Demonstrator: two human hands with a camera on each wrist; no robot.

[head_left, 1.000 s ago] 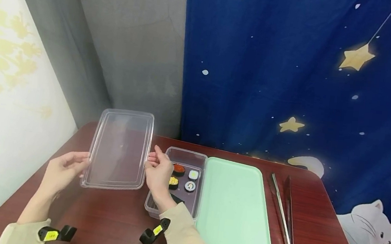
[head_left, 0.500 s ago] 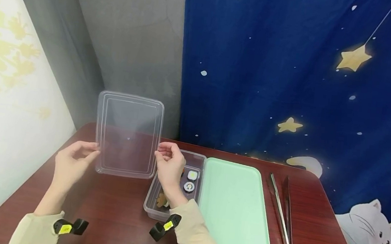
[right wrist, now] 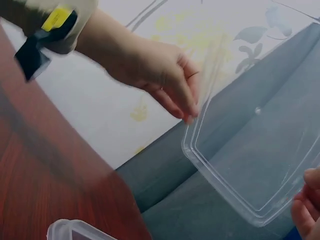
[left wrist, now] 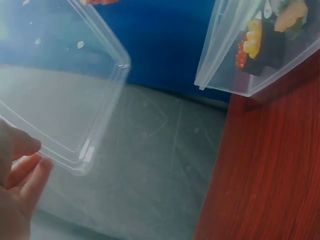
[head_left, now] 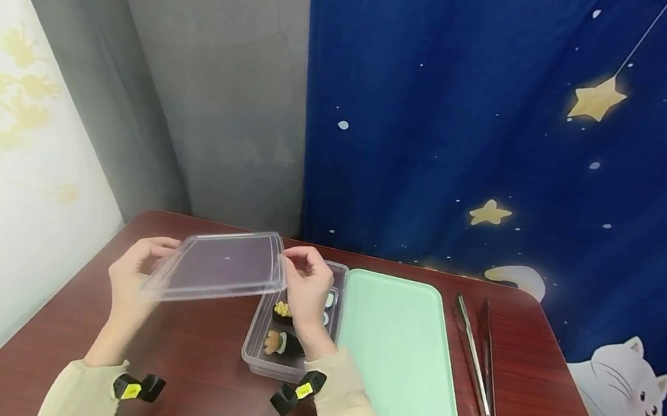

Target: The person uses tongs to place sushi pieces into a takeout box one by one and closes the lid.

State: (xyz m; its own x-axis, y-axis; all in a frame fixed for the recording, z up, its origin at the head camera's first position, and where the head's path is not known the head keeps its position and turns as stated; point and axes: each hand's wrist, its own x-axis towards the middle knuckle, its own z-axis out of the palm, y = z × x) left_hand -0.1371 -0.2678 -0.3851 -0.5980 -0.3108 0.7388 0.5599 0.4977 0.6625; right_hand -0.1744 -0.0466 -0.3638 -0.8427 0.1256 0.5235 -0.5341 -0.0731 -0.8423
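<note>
A clear plastic lid (head_left: 225,261) is held up in the air, tilted, above the left part of the table. My left hand (head_left: 137,275) pinches its left edge between thumb and fingers, as the left wrist view also shows. At the opposite edge, my right hand (head_left: 308,291) pinches the lid near the open clear container (head_left: 274,370). Inside that container lie several sushi pieces, among them a yellow-topped one (head_left: 282,310) and a brown-topped one (head_left: 275,343). My right hand and wrist cover part of the container.
A pale green tray (head_left: 396,359) lies right of the container, side by side with it. Farther right are metal tongs (head_left: 479,365) on the dark red table (head_left: 197,371). A blue star-patterned curtain (head_left: 443,111) hangs behind the table.
Both hands have shifted right with the lid. The lid first rose more upright, then tipped down to a flatter angle, its right edge now near the container.
</note>
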